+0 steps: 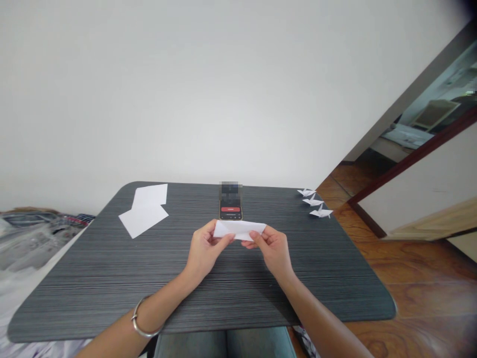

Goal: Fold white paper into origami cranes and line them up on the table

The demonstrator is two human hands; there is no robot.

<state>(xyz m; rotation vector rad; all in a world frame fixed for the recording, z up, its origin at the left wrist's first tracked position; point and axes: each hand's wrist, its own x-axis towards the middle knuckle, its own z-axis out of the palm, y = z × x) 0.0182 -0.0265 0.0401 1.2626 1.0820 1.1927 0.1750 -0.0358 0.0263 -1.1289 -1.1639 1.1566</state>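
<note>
Both hands hold a folded piece of white paper just above the middle of a dark striped table. My left hand pinches its left end, with a silver bangle on that wrist. My right hand pinches the paper's lower right edge. The fingers of both hands are closed on the paper. A phone with a lit screen lies right behind the paper.
Two flat white sheets lie at the table's far left. Three folded paper cranes stand in a row at the far right edge. A plain wall is behind; wooden floor and an open doorway lie to the right. Bedding shows at the left.
</note>
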